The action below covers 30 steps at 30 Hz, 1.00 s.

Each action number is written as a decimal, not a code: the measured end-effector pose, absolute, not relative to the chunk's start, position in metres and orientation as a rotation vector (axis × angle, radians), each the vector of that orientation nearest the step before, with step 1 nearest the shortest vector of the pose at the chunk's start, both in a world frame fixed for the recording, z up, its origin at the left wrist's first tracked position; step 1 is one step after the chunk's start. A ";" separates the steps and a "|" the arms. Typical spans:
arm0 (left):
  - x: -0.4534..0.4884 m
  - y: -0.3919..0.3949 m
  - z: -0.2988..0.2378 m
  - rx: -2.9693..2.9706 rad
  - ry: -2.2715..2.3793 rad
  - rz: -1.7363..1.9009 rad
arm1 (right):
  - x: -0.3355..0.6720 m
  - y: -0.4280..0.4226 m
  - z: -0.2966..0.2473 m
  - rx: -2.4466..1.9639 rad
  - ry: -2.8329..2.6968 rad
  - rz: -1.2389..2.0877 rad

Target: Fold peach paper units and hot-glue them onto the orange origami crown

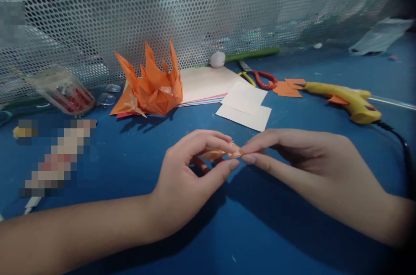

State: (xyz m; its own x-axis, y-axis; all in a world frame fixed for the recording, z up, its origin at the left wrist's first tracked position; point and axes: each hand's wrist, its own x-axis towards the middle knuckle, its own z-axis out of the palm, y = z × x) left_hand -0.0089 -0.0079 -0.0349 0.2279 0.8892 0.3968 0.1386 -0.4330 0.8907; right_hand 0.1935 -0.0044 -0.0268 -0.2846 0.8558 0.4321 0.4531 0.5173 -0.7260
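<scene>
My left hand and my right hand meet over the middle of the blue table. Both pinch a small folded piece of orange paper between thumb and fingertips; most of it is hidden by my fingers. The hands hover just above the tabletop. Behind them stands a spiky orange origami model on a stack of paper sheets.
Two white paper squares lie beyond my hands. Red-and-yellow scissors, orange scraps and a yellow glue gun with its cord sit at the right. A clear jar lies at the left. A perforated metal screen backs the table.
</scene>
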 end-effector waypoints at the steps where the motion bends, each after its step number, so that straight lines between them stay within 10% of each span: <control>1: -0.008 -0.008 -0.034 1.756 0.968 1.264 | 0.193 -0.004 -0.026 -1.070 -1.931 0.596; 30: -0.007 -0.011 -0.035 1.973 0.940 1.204 | 0.189 -0.007 -0.021 -0.963 -2.081 0.493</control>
State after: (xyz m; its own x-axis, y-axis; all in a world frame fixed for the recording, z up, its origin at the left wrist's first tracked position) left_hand -0.0070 -0.0114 -0.0345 0.3260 0.8262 0.4594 0.2452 -0.5432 0.8030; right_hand 0.1892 -0.0071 -0.0209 -0.4129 0.7693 0.4875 0.4691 0.6384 -0.6102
